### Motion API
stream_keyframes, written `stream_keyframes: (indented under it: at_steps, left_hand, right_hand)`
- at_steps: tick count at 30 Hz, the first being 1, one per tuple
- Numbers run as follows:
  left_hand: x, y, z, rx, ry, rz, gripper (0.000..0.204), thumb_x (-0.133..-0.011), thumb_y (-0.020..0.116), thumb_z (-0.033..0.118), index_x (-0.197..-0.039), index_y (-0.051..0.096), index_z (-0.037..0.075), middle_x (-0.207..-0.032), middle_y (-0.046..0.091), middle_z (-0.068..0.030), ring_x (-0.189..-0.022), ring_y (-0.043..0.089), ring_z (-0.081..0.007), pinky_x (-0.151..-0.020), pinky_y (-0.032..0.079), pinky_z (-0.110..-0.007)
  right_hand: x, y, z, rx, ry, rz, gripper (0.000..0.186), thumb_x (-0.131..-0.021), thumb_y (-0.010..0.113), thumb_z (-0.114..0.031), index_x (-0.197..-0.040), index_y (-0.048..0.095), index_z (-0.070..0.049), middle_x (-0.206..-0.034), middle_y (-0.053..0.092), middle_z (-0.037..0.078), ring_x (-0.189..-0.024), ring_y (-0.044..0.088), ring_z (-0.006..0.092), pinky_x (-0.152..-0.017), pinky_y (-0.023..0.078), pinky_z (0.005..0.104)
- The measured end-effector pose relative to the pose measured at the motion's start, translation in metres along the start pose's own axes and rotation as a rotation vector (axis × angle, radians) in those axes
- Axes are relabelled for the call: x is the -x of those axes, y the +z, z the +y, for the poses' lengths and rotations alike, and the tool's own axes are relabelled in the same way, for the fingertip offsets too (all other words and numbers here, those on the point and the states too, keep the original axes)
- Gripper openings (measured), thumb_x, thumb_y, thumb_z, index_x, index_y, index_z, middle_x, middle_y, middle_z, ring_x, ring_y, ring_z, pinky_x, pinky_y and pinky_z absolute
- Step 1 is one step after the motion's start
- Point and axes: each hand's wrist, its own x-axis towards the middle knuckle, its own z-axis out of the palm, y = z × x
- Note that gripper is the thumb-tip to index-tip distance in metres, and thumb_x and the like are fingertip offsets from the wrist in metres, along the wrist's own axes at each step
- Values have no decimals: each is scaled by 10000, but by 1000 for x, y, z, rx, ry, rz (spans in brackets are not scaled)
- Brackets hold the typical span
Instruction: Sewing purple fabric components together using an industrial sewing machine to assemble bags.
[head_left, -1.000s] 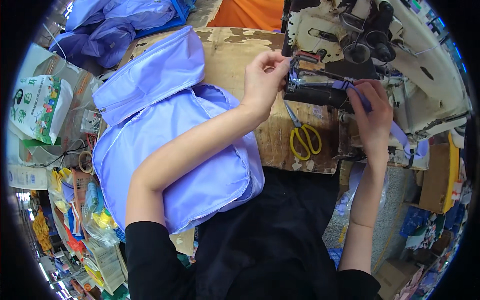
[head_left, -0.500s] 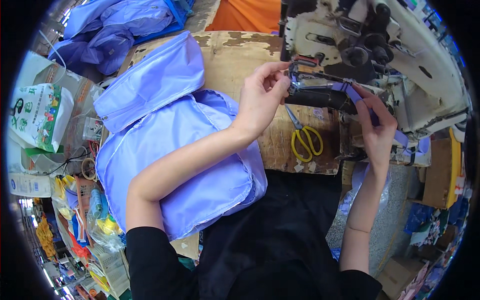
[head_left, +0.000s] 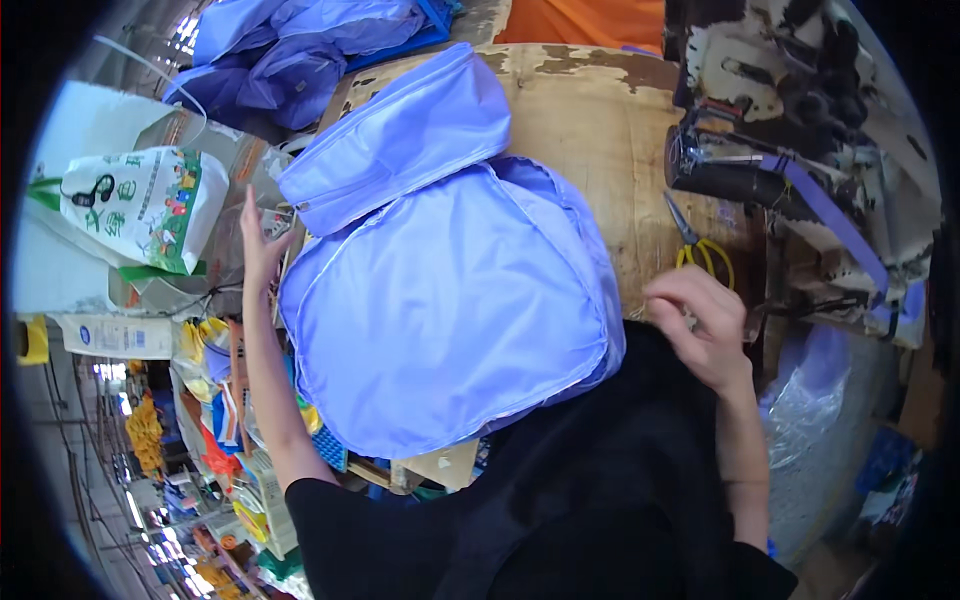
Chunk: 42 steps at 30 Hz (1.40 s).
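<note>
My left hand (head_left: 264, 245) is open, fingers apart, just left of the lilac fabric bag (head_left: 450, 320), whose zippered upper section (head_left: 395, 150) lies folded out toward the back. My right hand (head_left: 700, 320), loosely bent with thumb apart and nothing visible in it, hovers right of the bag, below the yellow-handled scissors (head_left: 715, 258). At the upper right stands a worn sewing machine (head_left: 735, 70), with a lilac strap (head_left: 830, 215) running from its black arm (head_left: 715, 175) down to the right.
The wooden tabletop (head_left: 590, 120) has peeling edges. Lilac bags (head_left: 290, 80) are piled in a blue crate at the back left, beside orange cloth (head_left: 575, 22). A printed white plastic bag (head_left: 140, 210) sits left. Clear plastic (head_left: 800, 400) hangs low at the right.
Both hands have left the machine and strap: my left moved to the bag's left side, my right moved downward. The view has shifted, so the bag appears further right.
</note>
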Motion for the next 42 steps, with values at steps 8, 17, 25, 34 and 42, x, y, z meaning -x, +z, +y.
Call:
stream_keyframes:
  at_steps: [8,17,25,34,42]
  left_hand:
    - [-65,22,23,729,38,-192,315,-837,701,39,-1139,614,20,-1439,502,-127,-1128,557,-224,-981,446,-309]
    - [-122,12,124,526,411,-36,106,-930,642,75,-1020,637,20,-1094,632,-50,-868,526,-99,-789,437,-239]
    - [-155,-177,165,917,191,259,305,-950,642,177,-1204,640,8,-1076,678,-79,-877,625,-121,-744,486,-213]
    - [-34,-218,86,1074,-472,106,351,-954,629,225,-1227,623,3,-1077,665,-84,-841,614,-122,-741,477,-213]
    - [45,-135,48,1087,-975,-218,395,-957,618,268,-1246,607,0,-1079,653,-89,-809,604,-123,-737,468,-213]
  right_hand:
    - [-38,44,6,-30,143,-78,90,-895,603,-55,-940,645,11,-887,633,74,-736,573,196,-678,457,274]
    - [-40,54,29,-24,219,-94,167,-913,598,-98,-1044,626,0,-973,624,79,-782,587,203,-718,477,283]
    - [-75,70,2,-23,70,152,369,-894,645,-172,-1207,575,12,-1095,620,128,-874,610,232,-774,498,299]
    - [-54,20,-97,-172,22,17,361,-855,700,-187,-1131,570,6,-800,639,84,-645,609,224,-616,492,304]
    - [-37,26,-53,150,156,-105,84,-911,597,-105,-938,578,-28,-660,555,50,-546,524,181,-542,437,309]
